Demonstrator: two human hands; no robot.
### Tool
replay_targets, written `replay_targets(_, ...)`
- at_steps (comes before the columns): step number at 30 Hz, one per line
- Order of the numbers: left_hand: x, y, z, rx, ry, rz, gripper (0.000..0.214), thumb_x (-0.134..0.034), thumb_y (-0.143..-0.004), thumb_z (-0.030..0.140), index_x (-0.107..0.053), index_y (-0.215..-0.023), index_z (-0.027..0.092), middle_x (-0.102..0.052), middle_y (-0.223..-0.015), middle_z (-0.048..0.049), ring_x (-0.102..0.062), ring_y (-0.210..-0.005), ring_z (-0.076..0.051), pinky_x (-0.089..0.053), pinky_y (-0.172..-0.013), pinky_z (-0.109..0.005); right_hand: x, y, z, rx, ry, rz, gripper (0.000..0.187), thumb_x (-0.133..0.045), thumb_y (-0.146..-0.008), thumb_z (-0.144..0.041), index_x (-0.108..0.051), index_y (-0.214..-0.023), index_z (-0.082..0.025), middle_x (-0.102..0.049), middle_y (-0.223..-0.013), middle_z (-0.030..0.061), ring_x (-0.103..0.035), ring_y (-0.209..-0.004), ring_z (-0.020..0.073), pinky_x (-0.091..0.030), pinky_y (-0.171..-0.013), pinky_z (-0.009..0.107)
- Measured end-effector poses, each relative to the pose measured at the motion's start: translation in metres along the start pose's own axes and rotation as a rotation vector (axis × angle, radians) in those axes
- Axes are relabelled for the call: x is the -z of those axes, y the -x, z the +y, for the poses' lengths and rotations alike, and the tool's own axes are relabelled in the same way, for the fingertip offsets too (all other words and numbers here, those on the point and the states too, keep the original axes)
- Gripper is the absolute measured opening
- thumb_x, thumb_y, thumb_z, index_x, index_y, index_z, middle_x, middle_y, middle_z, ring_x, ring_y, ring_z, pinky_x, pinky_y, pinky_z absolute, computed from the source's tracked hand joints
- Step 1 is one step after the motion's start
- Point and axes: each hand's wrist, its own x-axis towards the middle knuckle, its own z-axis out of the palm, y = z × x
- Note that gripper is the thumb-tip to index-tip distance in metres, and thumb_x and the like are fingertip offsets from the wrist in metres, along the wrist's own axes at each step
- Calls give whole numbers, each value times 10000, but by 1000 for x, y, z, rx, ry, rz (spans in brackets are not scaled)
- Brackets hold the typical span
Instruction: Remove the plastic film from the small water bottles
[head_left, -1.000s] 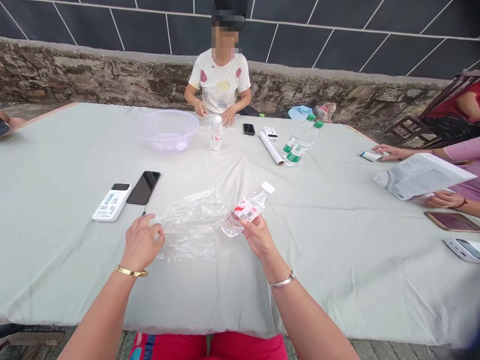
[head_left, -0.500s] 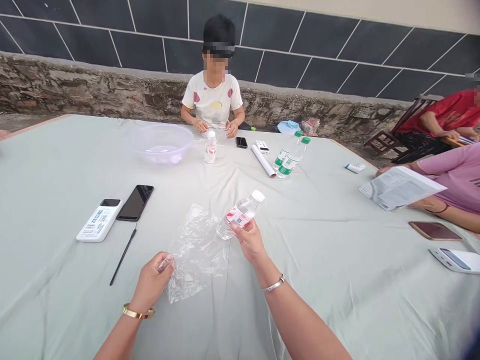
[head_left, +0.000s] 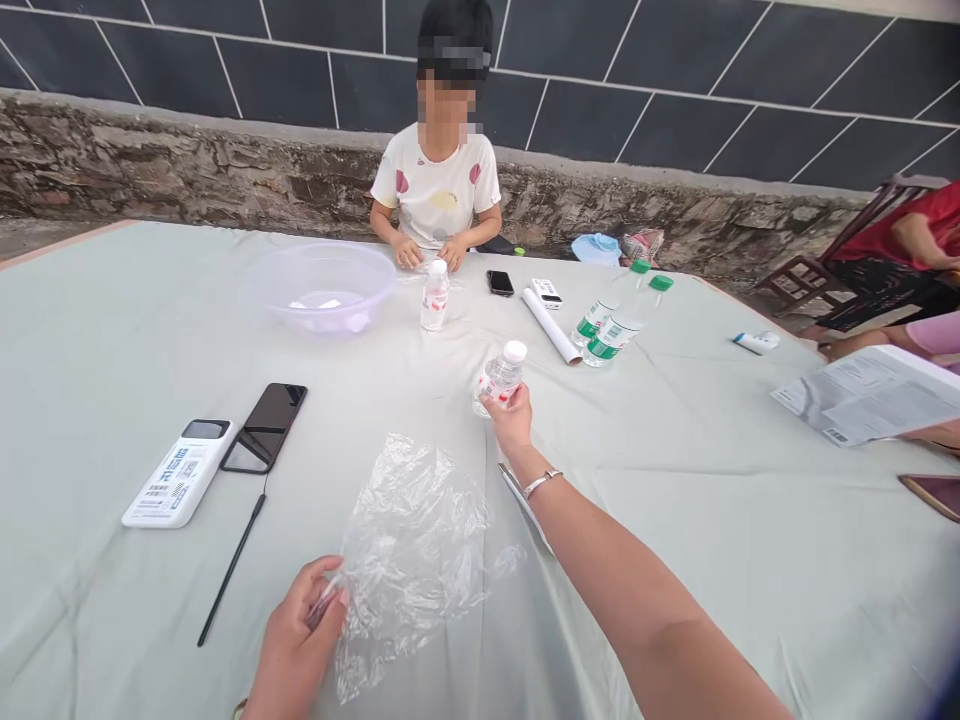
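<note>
My right hand is wrapped round a small clear water bottle with a white cap and a pink-and-white label. The bottle is nearly upright, its base at the tablecloth; whether it bears weight there I cannot tell. Closer to me, my left hand pinches the left edge of a crumpled clear plastic bag, which spreads over the cloth between my arms. A thin, pale object with a dark edge lies partly hidden beneath my right forearm.
Left of the bag lie a white power bank, a black phone and its strap. Farther off stand a purple basin, another small bottle, two green-capped bottles and a paper roll. A person sits opposite; others sit right.
My right hand has carried the bottle forward and brought it from a tilt to nearly upright. My left hand keeps the bag's edge. The person opposite has drawn their hands closer together.
</note>
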Motion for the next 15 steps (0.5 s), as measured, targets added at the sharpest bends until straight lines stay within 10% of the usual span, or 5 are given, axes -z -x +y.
replay_targets(3, 14, -4, 10, 15, -57, 112, 570, -529, -797, 520, -477, -1321, 303, -651, -708, -5, -598, -588, -193, -497, -555, -289, -13, -34, 8, 37, 88, 29, 507, -712, -600, -256, -466, -1041, -206, -608, -991, 19, -563, -874, 154, -431, -840, 330)
replay_targets(9, 55, -53, 33, -64, -157, 63, 331, -587, -744, 547, -721, -917, 299, -720, -902, -28, -647, -700, -191, -515, -592, -240, -43, -111, 12, 70, 343, 53, 562, -635, -737, -223, -368, -1222, -120, -562, -1137, 98, -522, -929, 102, -393, -857, 270)
replay_targets(15, 65, -109, 81, 95, 44, 97, 419, -652, -673, 582, -683, -910, 238, -713, -783, -30, -653, -769, -219, -528, -712, -299, -54, -157, 8, 84, 488, -21, 628, -541, -826, -284, -259, -1319, -18, -507, -1206, 210, -480, -1005, 147, -337, -924, 371)
